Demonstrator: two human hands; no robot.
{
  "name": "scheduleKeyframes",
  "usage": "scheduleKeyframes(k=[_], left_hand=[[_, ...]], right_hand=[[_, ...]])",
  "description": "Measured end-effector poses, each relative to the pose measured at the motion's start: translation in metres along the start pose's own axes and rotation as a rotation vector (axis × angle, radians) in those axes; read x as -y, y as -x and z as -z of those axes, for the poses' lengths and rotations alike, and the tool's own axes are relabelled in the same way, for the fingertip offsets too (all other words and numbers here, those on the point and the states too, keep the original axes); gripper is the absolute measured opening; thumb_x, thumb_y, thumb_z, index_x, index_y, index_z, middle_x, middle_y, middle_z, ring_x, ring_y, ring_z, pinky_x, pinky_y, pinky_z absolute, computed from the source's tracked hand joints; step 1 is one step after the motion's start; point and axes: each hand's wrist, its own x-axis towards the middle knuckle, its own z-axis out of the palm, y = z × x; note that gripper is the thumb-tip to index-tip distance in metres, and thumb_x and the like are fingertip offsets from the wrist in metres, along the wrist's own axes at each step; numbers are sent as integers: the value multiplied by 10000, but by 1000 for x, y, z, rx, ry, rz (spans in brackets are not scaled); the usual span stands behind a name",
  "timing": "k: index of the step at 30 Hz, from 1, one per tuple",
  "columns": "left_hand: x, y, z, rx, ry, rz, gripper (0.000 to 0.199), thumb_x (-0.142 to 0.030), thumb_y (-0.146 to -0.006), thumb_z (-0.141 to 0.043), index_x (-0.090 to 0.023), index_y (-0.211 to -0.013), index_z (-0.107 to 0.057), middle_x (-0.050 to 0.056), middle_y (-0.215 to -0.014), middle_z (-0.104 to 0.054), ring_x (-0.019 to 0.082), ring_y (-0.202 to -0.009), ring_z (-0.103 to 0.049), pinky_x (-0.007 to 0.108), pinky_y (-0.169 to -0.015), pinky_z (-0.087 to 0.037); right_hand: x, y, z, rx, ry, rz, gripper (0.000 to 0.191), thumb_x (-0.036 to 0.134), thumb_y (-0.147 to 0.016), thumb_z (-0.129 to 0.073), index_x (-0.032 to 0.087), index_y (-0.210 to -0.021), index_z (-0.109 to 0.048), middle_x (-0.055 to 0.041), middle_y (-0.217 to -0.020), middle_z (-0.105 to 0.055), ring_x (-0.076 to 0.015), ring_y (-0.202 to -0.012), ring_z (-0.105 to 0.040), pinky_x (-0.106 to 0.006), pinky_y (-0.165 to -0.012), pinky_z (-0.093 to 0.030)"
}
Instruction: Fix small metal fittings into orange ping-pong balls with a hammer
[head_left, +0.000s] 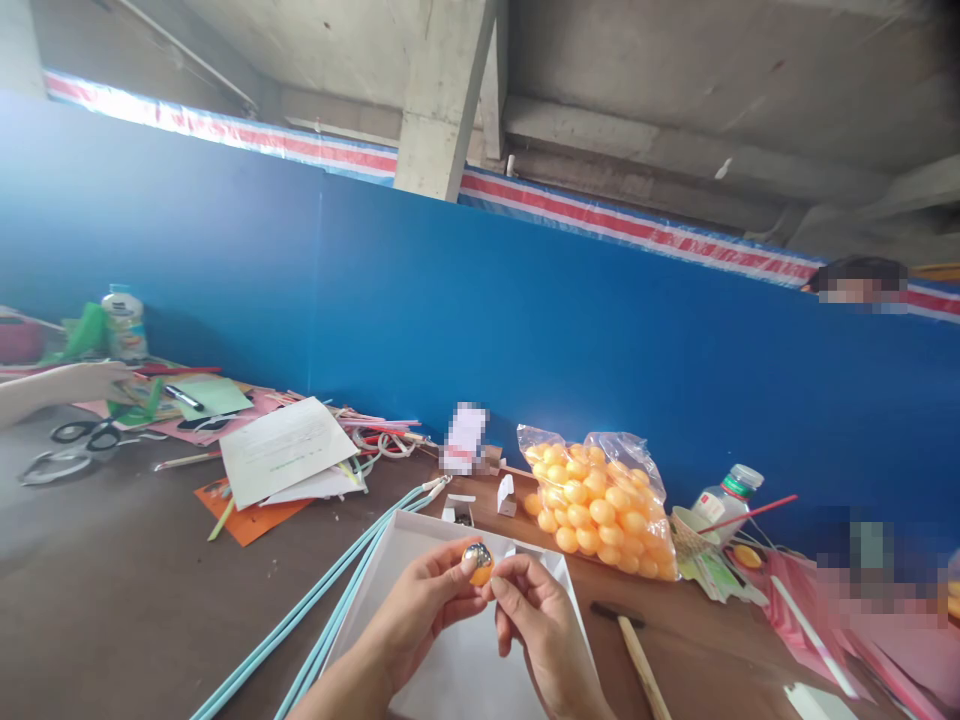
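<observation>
Orange ball [480,570] in left hand [433,592]

we've got an orange ball [478,566] patched with shiny silver, a plain white tray [465,660], pale blue cords [319,595], yellowy-orange bagged balls [600,512], brown worktop [112,600], solid blue panel [450,320], red, white and blue striped sheeting [622,228]

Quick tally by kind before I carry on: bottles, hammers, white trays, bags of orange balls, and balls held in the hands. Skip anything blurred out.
Bottles: 2
Hammer: 1
White tray: 1
Bag of orange balls: 1
Held ball: 1
Total: 6
</observation>
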Motion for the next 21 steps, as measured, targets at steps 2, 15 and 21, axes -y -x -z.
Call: scheduleKeyframes(k=[2, 15, 21], left_hand=[[2, -2, 1, 0, -6, 13, 396, -310, -733, -714, -139, -1081, -636, 76, -925, -662, 120, -712, -635, 273, -761, -526], [2, -2, 2, -18, -71, 2, 417, -368, -692, -738, -173, -1050, -649, 73, -1013, -662, 142, -762, -648, 294, -772, -508], [1, -1, 2, -30, -97, -14, 420, -394, -681, -738, -185, -1034, -652, 71, -1029, -663, 150, -785, -643, 300, -789, -493]], right_hand=[[-1, -1, 1, -5, 6, 2, 206, 362, -818, -611, 163, -795, -563, -8, -706, -637, -44, -434, -448, -185, -433, -347], [-6, -4, 5, -20, 56, -39, 227, 388, -806, -627, 167, -779, -583, 41, -533, -552, -46, -414, -423, -164, -398, -327], [-6, -5, 5, -26, 62, -59, 247, 404, -797, -633, 165, -763, -581, 65, -451, -488, -46, -400, -408, -163, -408, -314]])
